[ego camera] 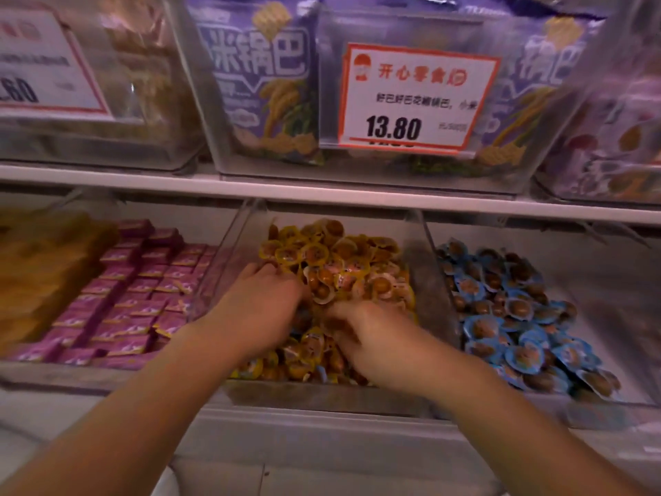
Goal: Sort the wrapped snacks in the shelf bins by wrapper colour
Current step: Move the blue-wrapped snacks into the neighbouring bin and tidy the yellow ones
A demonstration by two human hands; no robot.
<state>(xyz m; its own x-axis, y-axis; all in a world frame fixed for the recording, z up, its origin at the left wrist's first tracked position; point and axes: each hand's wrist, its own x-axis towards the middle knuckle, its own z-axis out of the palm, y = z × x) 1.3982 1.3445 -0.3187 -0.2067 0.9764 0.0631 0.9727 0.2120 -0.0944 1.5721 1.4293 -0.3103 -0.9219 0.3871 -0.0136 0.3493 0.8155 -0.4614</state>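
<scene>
Both my hands are inside the middle clear bin (322, 395), which is heaped with yellow-wrapped snacks (332, 259). My left hand (257, 309) lies knuckles-up on the left of the heap, its fingers curled down into the wrappers. Just right of it, my right hand (372, 338) digs into the heap near the bin's front, fingertips buried among the packets. Motion blur hides whether either hand holds a packet. The bin to the right holds blue-wrapped snacks (518, 316). A few bluish wrappers (322, 374) show at the front of the yellow bin.
Left of the middle bin, pink-purple square packets (136, 291) lie in rows, with orange bags (43, 266) beyond them. The shelf above (322, 196) carries clear bins of purple snack bags (257, 84) and a price card reading 13.80 (415, 98).
</scene>
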